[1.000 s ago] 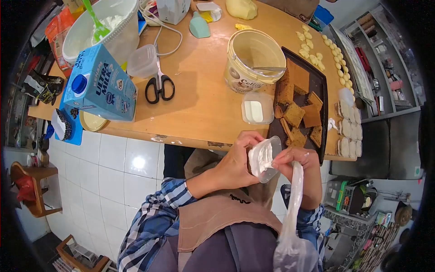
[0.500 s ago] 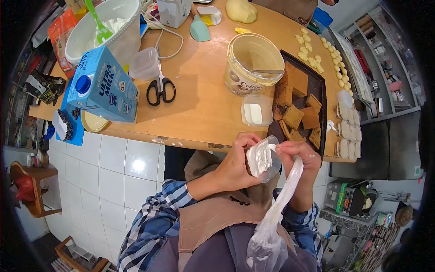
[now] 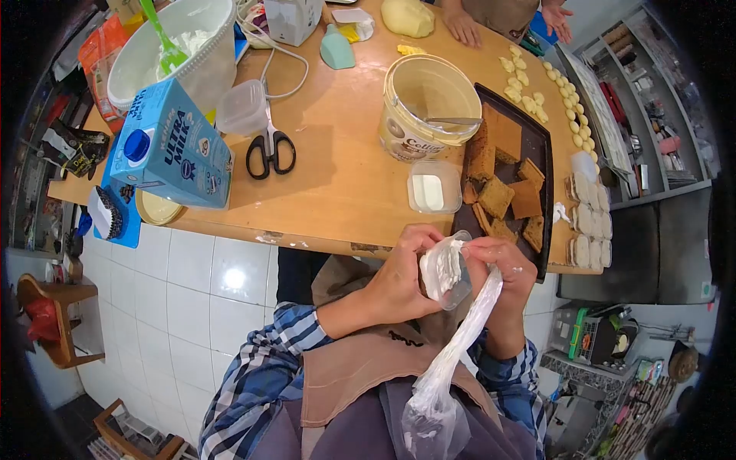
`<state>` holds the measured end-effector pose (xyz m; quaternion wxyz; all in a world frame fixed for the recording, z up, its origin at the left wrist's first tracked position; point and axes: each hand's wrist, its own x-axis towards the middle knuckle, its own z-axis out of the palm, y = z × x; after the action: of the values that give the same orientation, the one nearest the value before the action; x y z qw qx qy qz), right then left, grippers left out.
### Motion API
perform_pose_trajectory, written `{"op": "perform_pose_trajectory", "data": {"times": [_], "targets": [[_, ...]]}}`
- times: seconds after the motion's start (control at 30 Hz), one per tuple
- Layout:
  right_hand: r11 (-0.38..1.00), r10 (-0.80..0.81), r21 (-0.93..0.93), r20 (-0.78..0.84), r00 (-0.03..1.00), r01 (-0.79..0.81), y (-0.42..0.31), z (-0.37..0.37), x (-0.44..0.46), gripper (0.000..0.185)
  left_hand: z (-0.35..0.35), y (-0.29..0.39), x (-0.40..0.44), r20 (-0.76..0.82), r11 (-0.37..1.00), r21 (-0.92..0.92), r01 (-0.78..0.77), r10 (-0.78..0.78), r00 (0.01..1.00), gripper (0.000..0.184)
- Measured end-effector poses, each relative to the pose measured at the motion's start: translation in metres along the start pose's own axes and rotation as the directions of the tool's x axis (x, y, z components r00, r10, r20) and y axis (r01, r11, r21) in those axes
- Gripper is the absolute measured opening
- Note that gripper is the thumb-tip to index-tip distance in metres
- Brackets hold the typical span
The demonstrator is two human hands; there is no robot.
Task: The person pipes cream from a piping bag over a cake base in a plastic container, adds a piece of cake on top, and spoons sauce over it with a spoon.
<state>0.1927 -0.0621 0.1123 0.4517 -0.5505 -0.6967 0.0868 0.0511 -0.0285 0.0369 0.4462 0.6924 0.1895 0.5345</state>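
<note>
My left hand (image 3: 406, 277) is wrapped round a small clear plastic tub (image 3: 458, 296), tilted, with white cream (image 3: 440, 268) inside. My right hand (image 3: 502, 277) grips a clear piping bag (image 3: 462, 341) near its tip, which sits at the tub's upper rim against the cream. The bag's loose, twisted end hangs down in front of my apron. On the table just beyond, another clear tub (image 3: 435, 186) has a white layer in it. Right of that, a dark baking tray (image 3: 546, 146) carries cut brown cake pieces (image 3: 498, 198).
A cream-coloured bucket (image 3: 395, 126) stands behind the tub. Left are scissors (image 3: 270, 156), a milk carton (image 3: 180, 149) and a white bowl (image 3: 222, 54) with a green spatula. Filled tubs (image 3: 589, 218) and dough pieces (image 3: 571, 103) line the right. Another person's hand (image 3: 462, 27) rests near the dough ball (image 3: 407, 18).
Cream in the tub now looks more spread along its length. The piping bag's hanging end has swung left. Another person's hands have appeared at the far table edge.
</note>
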Motion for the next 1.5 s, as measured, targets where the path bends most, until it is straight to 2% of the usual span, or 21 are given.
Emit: {"op": "perform_pose_trajectory", "data": {"times": [0.1, 0.4, 0.7, 1.0, 1.1, 1.3, 1.5], "targets": [[0.999, -0.040, -0.003, 0.014, 0.999, 0.040, 0.005, 0.002, -0.001, 0.018, 0.000, -0.001, 0.000, 0.002, 1.000, 0.006, 0.007, -0.007, 1.000, 0.069], [0.999, -0.025, -0.035, 0.001, 1.000, 0.025, 0.003, 0.001, 0.001, 0.017, 0.001, -0.001, 0.001, -0.008, 1.000, 0.026, 0.007, -0.007, 1.000, 0.068], [0.999, 0.046, -0.031, 0.013, 0.999, -0.045, 0.000, -0.004, -0.002, 0.017, 0.000, -0.001, 0.001, -0.003, 0.999, 0.038, 0.003, -0.003, 1.000, 0.070], [0.938, 0.249, 0.235, 0.060, 0.967, -0.256, 0.006, -0.003, -0.005, 0.016, 0.001, -0.005, -0.002, 0.015, 1.000, 0.018, -0.021, 0.021, 1.000, 0.071], [0.944, 0.205, 0.244, 0.085, 0.975, -0.220, 0.006, -0.002, -0.004, 0.016, 0.001, -0.004, -0.002, 0.027, 0.999, 0.025, -0.028, 0.028, 0.999, 0.071], [0.948, 0.169, 0.245, 0.153, 0.974, -0.203, 0.004, -0.004, -0.005, 0.014, 0.001, -0.003, -0.003, 0.065, 0.998, 0.019, 0.054, -0.055, 0.996, 0.074], [0.934, 0.199, 0.251, 0.222, 0.955, -0.253, 0.002, -0.010, -0.008, 0.012, -0.002, -0.003, -0.001, 0.069, 0.999, 0.023, 0.049, -0.051, 0.996, 0.075]]}}
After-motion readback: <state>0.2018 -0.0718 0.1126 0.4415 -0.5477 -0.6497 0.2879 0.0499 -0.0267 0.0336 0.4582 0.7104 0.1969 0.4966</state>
